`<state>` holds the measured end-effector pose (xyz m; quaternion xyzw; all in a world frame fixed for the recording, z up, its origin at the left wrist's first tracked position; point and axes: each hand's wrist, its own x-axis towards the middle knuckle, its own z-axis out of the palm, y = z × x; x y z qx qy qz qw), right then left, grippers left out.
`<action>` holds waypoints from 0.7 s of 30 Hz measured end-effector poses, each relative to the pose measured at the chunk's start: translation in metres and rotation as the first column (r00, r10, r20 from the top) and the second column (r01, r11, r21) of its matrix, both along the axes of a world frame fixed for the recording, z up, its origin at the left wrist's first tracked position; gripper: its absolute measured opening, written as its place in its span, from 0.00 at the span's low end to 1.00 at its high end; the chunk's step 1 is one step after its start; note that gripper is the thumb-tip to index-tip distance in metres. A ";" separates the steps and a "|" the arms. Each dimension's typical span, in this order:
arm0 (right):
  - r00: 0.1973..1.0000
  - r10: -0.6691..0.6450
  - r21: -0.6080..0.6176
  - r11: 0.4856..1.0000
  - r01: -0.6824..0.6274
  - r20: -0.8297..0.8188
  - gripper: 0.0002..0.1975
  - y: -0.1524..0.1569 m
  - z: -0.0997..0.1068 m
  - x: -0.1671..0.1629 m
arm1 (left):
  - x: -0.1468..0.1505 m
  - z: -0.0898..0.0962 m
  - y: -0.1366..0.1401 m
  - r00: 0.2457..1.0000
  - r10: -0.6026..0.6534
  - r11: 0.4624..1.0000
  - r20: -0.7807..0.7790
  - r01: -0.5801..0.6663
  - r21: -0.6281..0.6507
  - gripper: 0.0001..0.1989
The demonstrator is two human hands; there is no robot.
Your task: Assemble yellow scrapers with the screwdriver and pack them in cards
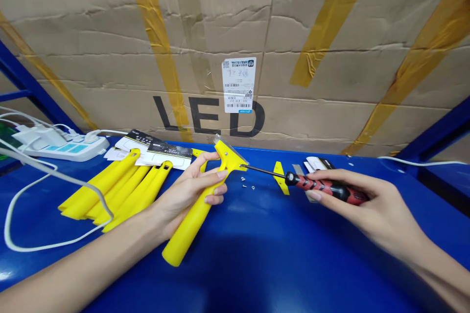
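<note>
My left hand (200,181) is closed around the yellow scraper (193,220), gripping it just below its wide head. A clear cover or blade edge runs along the top of that head. My right hand (367,200) holds a red-and-black screwdriver (330,190) by its handle, shaft pointing left. The tip meets the scraper head at its right-hand screw spot. Several small screws and nuts (244,179) lie on the blue surface behind the scraper. Close to the screwdriver handle lie a loose yellow plate (281,178) and a thin grey blade (298,170), partly hidden.
Several yellow handles (125,190) lie at left beside printed cards (161,151). A white power strip (73,145) with looping cables (55,242) sits at far left. More cards (318,163) lie at right. A large taped cardboard box (235,19) stands behind the blue table (275,264).
</note>
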<state>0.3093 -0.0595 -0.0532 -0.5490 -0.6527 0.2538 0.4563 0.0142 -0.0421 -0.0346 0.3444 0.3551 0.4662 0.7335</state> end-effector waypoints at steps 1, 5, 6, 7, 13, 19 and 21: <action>1.000 0.010 0.015 1.000 -0.010 0.010 0.14 0.000 0.000 0.000 | 0.000 0.000 0.000 1.000 0.006 1.000 0.005 -0.006 -0.004 0.17; 0.991 0.075 0.107 0.990 -0.087 0.106 0.11 -0.001 0.001 0.001 | 0.000 0.000 0.002 1.000 0.028 1.000 0.006 -0.028 -0.012 0.17; 0.986 0.084 0.140 0.985 -0.104 0.141 0.11 -0.001 0.002 0.002 | 0.000 0.000 0.001 1.000 0.030 1.000 -0.001 -0.030 -0.006 0.17; 0.981 0.088 0.179 0.977 -0.119 0.173 0.10 -0.002 0.002 0.002 | 0.001 0.000 0.001 0.999 0.032 0.999 -0.012 -0.032 0.007 0.17; 0.981 0.004 0.265 0.963 -0.057 0.196 0.10 -0.008 0.008 -0.002 | 0.009 -0.001 -0.008 0.984 0.033 0.985 -0.173 -0.003 0.171 0.18; 0.985 0.172 -0.087 0.981 -0.173 -0.015 0.22 -0.010 0.023 0.004 | 0.014 -0.003 -0.015 0.953 0.123 0.970 -0.278 -0.057 0.236 0.21; 0.979 0.193 -0.061 0.979 -0.197 -0.057 0.19 -0.008 0.024 0.005 | 0.015 -0.002 -0.016 0.951 0.127 0.970 -0.282 -0.060 0.234 0.22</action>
